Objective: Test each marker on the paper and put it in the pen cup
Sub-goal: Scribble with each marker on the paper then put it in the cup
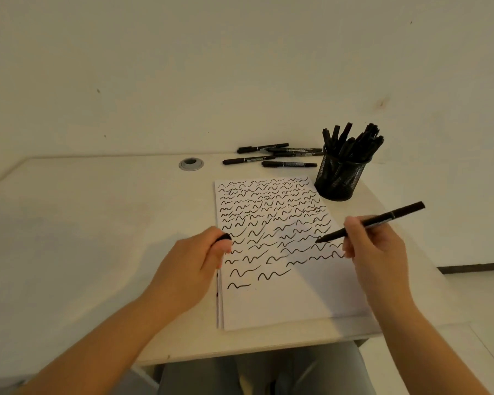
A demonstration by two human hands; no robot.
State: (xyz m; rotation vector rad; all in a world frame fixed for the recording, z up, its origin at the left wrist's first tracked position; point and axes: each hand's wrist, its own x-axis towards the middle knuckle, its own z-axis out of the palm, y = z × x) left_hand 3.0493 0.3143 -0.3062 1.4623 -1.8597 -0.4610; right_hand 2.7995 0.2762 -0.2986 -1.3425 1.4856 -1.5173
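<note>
A: Arms?
B: Both forearms bare, no sleeves in view, no watch or rings. Left hand (193, 256), right hand (375, 246), nails short.
A: Clothing?
B: Grey-green trousers (268, 369) over the lap, lower edge of the view. Nothing else worn shows.

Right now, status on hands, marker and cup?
Right hand holds uncapped marker, tip at paper. Left hand grips its cap. Pen cup crowded; five markers untested.
</note>
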